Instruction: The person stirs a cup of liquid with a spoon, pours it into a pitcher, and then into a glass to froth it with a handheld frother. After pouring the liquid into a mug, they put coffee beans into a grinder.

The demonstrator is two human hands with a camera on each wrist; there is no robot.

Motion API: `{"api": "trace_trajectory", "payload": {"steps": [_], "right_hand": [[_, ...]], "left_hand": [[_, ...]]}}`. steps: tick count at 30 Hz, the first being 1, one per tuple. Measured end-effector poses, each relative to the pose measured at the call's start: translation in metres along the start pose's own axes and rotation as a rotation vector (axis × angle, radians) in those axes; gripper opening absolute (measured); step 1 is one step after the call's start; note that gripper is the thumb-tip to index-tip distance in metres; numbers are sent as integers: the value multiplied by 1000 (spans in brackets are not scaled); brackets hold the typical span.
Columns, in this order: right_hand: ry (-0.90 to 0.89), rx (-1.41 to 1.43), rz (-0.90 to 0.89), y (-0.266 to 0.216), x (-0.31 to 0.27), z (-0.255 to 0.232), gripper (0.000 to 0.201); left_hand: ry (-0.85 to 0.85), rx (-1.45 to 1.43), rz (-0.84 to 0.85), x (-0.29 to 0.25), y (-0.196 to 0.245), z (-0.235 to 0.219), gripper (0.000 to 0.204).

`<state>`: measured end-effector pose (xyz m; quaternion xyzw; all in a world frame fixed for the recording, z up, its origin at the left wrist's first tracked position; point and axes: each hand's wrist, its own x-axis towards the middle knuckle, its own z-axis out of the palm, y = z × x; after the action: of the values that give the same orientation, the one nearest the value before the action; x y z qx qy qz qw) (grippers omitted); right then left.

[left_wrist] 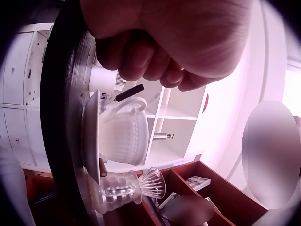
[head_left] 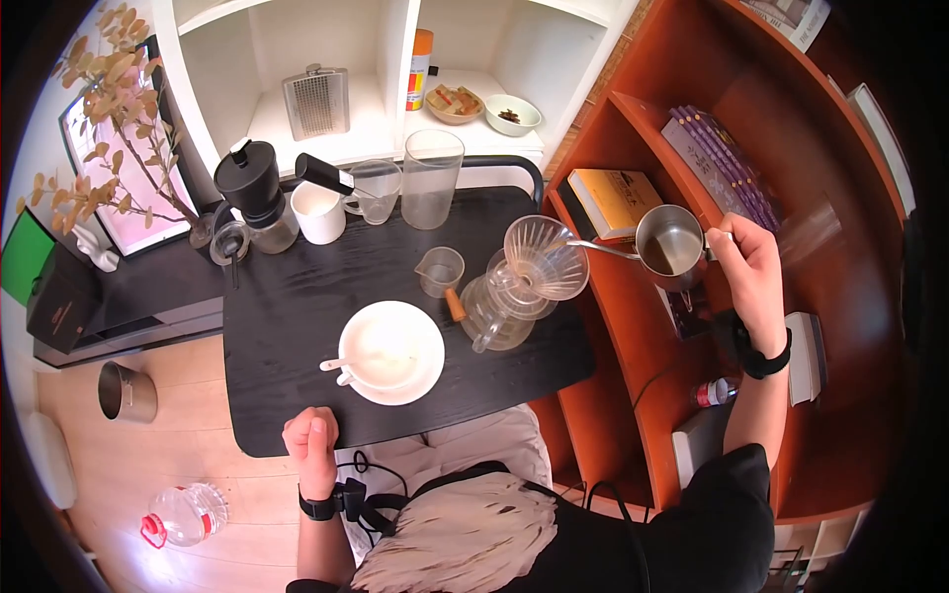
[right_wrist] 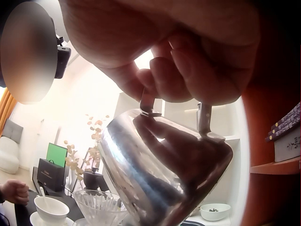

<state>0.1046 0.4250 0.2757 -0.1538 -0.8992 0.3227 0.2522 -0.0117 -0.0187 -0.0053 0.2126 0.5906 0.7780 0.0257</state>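
Note:
My right hand (head_left: pixel 748 267) grips the handle of a steel gooseneck pouring pot (right_wrist: pixel 169 165) at the right, beyond the table's edge. In the head view some liquid shows inside it, and its thin spout reaches left over the rim of a clear ribbed dripper (head_left: pixel 546 259). Under the dripper stands a glass coffee server (head_left: pixel 496 321) with a wooden tab. At the front table edge my left hand (head_left: pixel 310 445) is curled into a fist with nothing in it. Nearest to it is a white cup (head_left: pixel 388 346) on a saucer (head_left: pixel 423 381), a spoon (head_left: pixel 338 365) lying across the cup's rim.
On the black table (head_left: pixel 297 296) stand a small glass pitcher (head_left: pixel 440 272), a tall glass (head_left: pixel 432 183), a white mug (head_left: pixel 318 212) and a black-topped grinder (head_left: pixel 249 183). A reddish wooden shelf (head_left: pixel 633 366) borders the right side. A water bottle (head_left: pixel 188 514) lies on the floor.

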Motion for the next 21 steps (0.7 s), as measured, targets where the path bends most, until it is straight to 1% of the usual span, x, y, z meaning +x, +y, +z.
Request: {"api": "trace_trajectory", "payload": {"steps": [2,4,5,7,11,13,16,21], "right_hand": [[0,-30,-14,2,-4,-5,29],[3,-20,57,-5,-9,-8,29],[2,-19,57,-5,-9,-8,29],[-7,-41,-32,-5,-10,-10,29],[-46,-50,-16,-17,-10,-4,30],[-77,-65,-113,-17,-7,0,31],[-94,-28,-84,-22,-2,12,32],[-71,-34,-104,-13,10,24,33]], "left_hand": [[0,3,3,0,-1,0,47],[1,8,5,0,0,0,47],[1,5,4,0,1,0,47],[1,2,4,0,2,1,47],[7,6,8,0,2,1,48],[10,7,12,1,2,1,49],[13,23,17,0,1,1,49],[5,5,8,-1,1,0,48]]}}
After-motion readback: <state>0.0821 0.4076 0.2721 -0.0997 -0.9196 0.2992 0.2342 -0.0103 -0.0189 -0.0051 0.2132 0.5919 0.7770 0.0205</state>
